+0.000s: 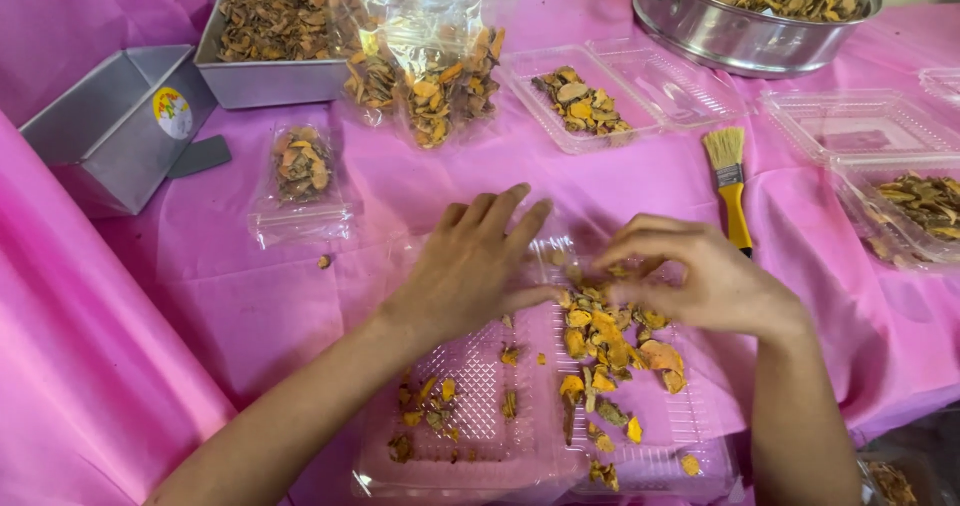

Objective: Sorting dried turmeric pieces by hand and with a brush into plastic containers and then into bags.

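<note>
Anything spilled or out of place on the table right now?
One dried slice lies loose on the pink cloth, left of the left hand, outside any tray or bag. Otherwise nothing stands out.

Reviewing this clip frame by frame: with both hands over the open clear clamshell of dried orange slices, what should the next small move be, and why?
Probably the right hand should draw its pinched pieces off the pile of dried orange slices toward the sparser left half of the clear clamshell container. Most slices crowd the right half, only a few lie on the left, and the left hand rests flat at the pile's edge.
</note>
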